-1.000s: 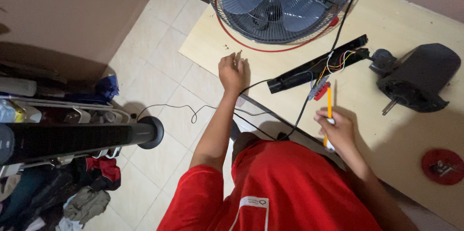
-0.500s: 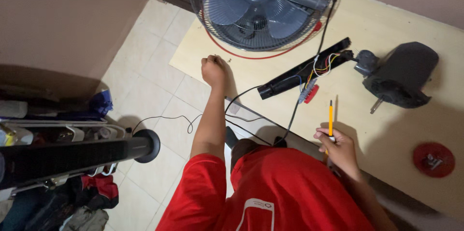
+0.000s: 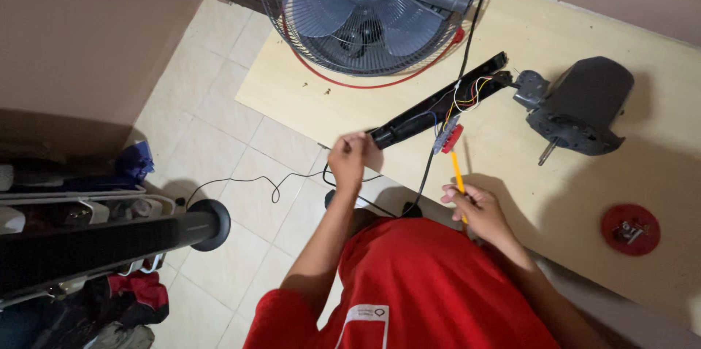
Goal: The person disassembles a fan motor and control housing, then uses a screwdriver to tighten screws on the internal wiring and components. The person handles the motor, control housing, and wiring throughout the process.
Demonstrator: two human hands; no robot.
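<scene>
A: We see the left hand point(image 3: 349, 161) closed on the near end of the long black plastic bar point(image 3: 438, 101) lying on the pale wooden counter point(image 3: 511, 166)

B: Agreed, right hand point(image 3: 476, 210) clamped on the yellow-handled screwdriver point(image 3: 457, 176), tip near the bar's loose coloured wires point(image 3: 467, 95)

Yellow screwdriver point(image 3: 458, 177) upright beside black housing point(image 3: 437, 104).

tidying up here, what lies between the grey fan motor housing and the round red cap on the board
In the head view, only bare pale wooden board lies between the grey fan motor housing and the round red cap.
</scene>
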